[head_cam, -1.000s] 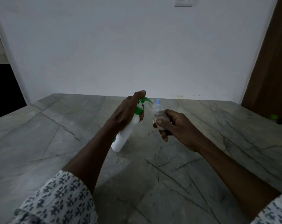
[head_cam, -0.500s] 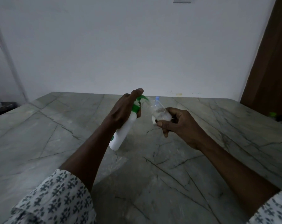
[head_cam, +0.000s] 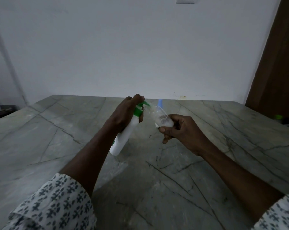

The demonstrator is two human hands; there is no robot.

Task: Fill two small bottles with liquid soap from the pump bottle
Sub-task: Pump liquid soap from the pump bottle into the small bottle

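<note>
Gripping pump bottle w/ left hand: fingers curled round neck, forefinger on green pump head. Bottle tilted over table; base contact unclear. Right hand pinches small clear bottle, tilted, mouth at spout, whitish liquid inside. Blue-topped item behind, mostly hidden. Green item far right, blurred.

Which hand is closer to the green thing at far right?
Right. The right hand, gripping the small bottle, sits left of the green object; the left hand, on the pump bottle, is farther left.
</note>
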